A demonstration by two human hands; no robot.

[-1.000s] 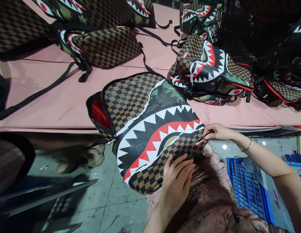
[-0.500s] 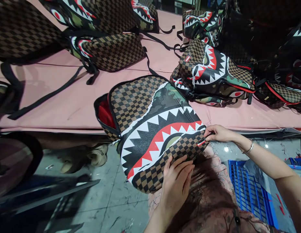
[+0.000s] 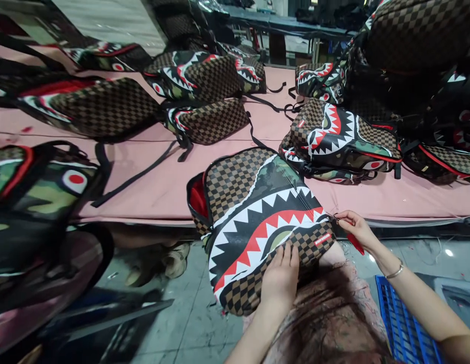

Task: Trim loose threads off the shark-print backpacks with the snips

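Note:
A backpack point(image 3: 257, 222) with brown-and-black checks, camouflage and a printed shark mouth lies tilted across the table's front edge and the lap. Its far left side gapes and shows red lining point(image 3: 199, 196). My left hand point(image 3: 281, 280) rests on the checked front panel, fingers stretched out, below the green eye print. Just off the bag's right edge, my right hand point(image 3: 355, 228) pinches something small and dark, too small to name. A flat red piece point(image 3: 356, 243) shows beneath its fingers. Thin dark strands point(image 3: 305, 202) lie over the bag's upper right side.
More shark-print backpacks point(image 3: 341, 134) are spread over the pink-covered table point(image 3: 227, 177), with dark straps trailing. A camouflage bag point(image 3: 41, 202) stands close on the left. Below are a blue plastic crate point(image 3: 405, 323), shoes point(image 3: 174, 260) and a tiled floor with scraps.
My right hand has moved slightly away from the bag's edge, and a red piece now shows under it. My left hand has settled flatter on the panel. The view has shifted left and upward.

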